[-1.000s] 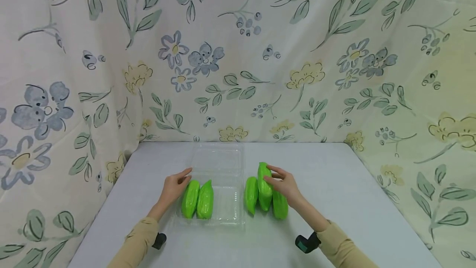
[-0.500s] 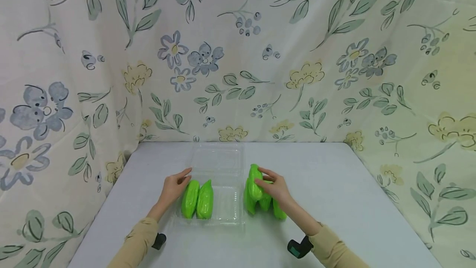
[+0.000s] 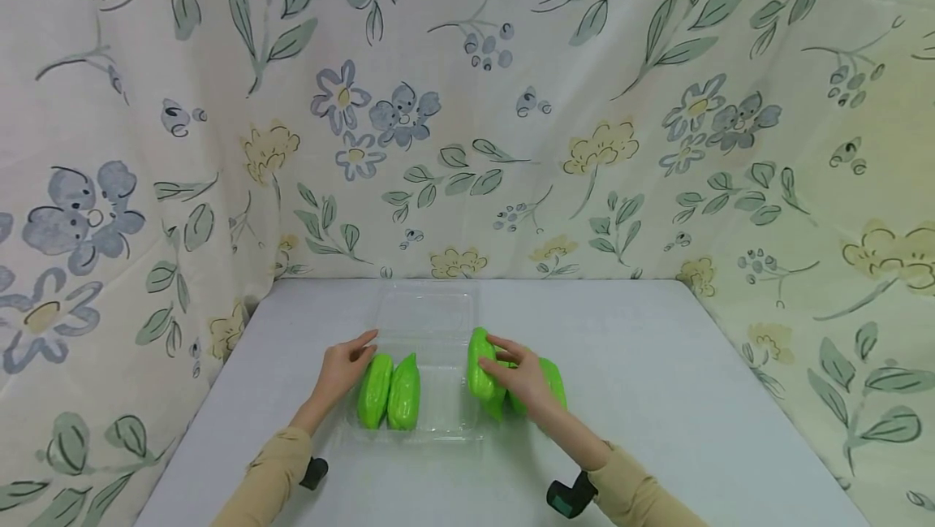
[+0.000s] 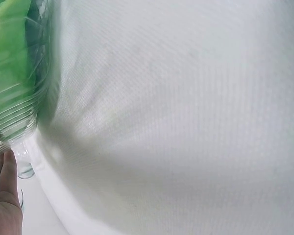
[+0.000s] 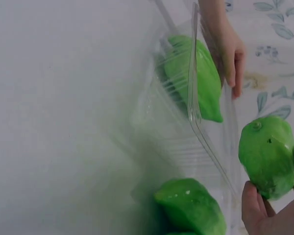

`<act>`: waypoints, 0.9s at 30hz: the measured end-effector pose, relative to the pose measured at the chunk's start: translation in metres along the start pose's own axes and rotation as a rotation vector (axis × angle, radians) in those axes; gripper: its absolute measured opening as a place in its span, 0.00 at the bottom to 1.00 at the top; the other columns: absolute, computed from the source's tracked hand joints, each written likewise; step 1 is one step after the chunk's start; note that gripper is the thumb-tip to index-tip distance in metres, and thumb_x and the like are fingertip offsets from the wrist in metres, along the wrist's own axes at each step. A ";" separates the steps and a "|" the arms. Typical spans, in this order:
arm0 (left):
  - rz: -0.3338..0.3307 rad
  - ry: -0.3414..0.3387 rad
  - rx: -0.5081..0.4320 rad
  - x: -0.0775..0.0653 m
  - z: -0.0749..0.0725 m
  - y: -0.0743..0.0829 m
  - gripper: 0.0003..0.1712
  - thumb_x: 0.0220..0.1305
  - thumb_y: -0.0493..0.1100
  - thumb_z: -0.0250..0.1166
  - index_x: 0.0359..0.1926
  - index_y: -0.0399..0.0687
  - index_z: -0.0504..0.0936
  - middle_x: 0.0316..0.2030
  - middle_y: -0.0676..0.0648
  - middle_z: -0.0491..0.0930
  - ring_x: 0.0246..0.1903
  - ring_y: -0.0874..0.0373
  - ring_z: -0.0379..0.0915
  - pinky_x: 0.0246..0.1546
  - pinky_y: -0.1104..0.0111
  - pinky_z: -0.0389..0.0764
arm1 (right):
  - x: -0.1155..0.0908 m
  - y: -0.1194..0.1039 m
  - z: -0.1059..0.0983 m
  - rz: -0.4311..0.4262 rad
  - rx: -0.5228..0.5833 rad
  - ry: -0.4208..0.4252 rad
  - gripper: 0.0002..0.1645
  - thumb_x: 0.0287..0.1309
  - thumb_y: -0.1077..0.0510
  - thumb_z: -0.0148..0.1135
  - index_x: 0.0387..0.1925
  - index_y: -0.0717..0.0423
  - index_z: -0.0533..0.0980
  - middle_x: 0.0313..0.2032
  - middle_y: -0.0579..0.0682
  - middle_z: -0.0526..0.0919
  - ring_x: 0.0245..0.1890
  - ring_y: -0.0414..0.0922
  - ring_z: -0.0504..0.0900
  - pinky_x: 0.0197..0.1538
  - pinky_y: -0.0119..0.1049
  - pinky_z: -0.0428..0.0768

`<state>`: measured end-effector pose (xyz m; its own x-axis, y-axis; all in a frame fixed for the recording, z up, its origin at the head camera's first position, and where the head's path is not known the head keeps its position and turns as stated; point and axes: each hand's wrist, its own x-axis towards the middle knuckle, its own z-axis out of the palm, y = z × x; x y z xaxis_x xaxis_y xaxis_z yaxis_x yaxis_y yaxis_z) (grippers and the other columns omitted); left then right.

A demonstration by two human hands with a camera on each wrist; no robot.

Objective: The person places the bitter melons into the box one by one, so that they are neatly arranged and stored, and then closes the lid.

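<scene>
Table (image 3: 679, 381), green produce (image 3: 478, 381) in right hand (image 3: 523, 375)

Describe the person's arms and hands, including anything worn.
The left sleeve and right sleeve are plain, creased tan. Beside these show a black left device and black right device, the latter with a teal patch. The left hand and right hand wear no gloves.

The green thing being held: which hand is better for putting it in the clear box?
Probably the right hand: it grips the green thing at the edge of the clear box, next to bare space inside. The left hand is across the box, holding no green thing.
</scene>
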<state>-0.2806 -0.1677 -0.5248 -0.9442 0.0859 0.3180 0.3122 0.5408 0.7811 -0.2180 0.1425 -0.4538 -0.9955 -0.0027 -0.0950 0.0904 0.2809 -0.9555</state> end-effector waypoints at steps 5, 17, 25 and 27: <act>0.001 -0.002 -0.009 -0.001 -0.001 0.001 0.20 0.65 0.38 0.60 0.58 0.39 0.77 0.50 0.37 0.81 0.41 0.47 0.83 0.24 0.75 0.71 | -0.001 0.000 0.009 0.012 0.044 -0.027 0.31 0.56 0.52 0.67 0.61 0.53 0.72 0.57 0.65 0.74 0.54 0.55 0.75 0.43 0.39 0.80; -0.019 -0.010 0.009 0.001 0.001 -0.001 0.20 0.66 0.38 0.60 0.58 0.40 0.77 0.52 0.38 0.80 0.41 0.47 0.83 0.23 0.74 0.70 | -0.003 0.003 0.031 -0.030 0.100 -0.056 0.32 0.55 0.53 0.68 0.61 0.55 0.72 0.56 0.66 0.75 0.52 0.56 0.77 0.41 0.36 0.80; -0.005 -0.006 0.010 0.001 0.001 0.000 0.20 0.65 0.38 0.60 0.58 0.39 0.77 0.51 0.37 0.80 0.40 0.47 0.83 0.23 0.74 0.71 | -0.005 0.003 0.045 -0.049 0.101 -0.067 0.32 0.56 0.55 0.67 0.61 0.58 0.71 0.54 0.68 0.75 0.46 0.50 0.80 0.40 0.37 0.80; -0.003 -0.007 0.011 0.001 0.000 0.000 0.20 0.65 0.38 0.60 0.58 0.39 0.77 0.51 0.37 0.80 0.41 0.46 0.83 0.24 0.75 0.72 | -0.004 0.004 0.049 -0.045 0.100 -0.066 0.32 0.55 0.55 0.67 0.61 0.58 0.71 0.54 0.68 0.76 0.44 0.49 0.80 0.40 0.37 0.80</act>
<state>-0.2810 -0.1673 -0.5244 -0.9459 0.0896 0.3117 0.3078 0.5507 0.7759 -0.2125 0.0967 -0.4707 -0.9948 -0.0773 -0.0660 0.0511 0.1817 -0.9820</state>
